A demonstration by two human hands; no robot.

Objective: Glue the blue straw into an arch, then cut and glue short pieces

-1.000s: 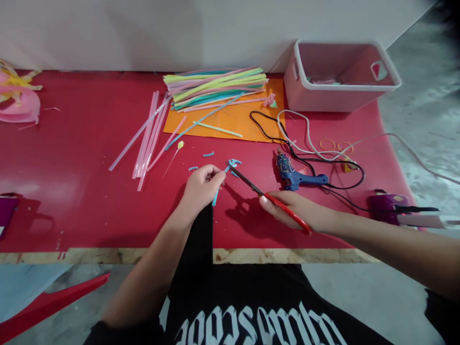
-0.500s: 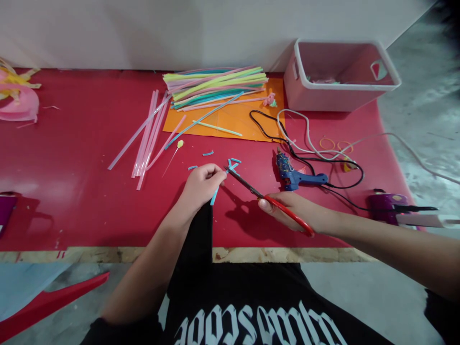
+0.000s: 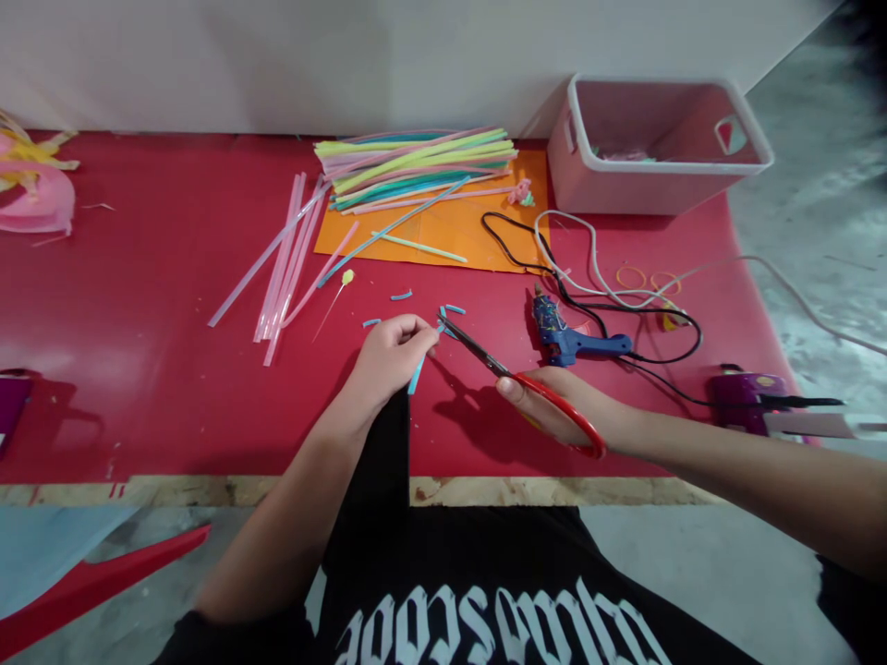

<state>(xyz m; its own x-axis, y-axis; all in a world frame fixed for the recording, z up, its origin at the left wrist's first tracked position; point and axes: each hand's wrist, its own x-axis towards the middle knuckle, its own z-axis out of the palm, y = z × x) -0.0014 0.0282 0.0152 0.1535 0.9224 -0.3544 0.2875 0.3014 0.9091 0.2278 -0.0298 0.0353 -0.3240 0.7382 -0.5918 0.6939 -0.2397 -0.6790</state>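
Over the last half second, the scissors' [image 3: 477,350] red handles had spread wider in the right hand [image 3: 580,395], its fingers closed around them, and the tips had shifted slightly toward 1 o'clock. The left hand [image 3: 394,356] had stayed put, finger and thumb pinched together on a blue straw [image 3: 416,377], its tail pointing to 7 o'clock and its upper end near the blades, which reached in from 4 o'clock. Short blue bits [image 3: 455,309] lay from 11 to 2 o'clock of that hand, so this looked like a pause between snips.
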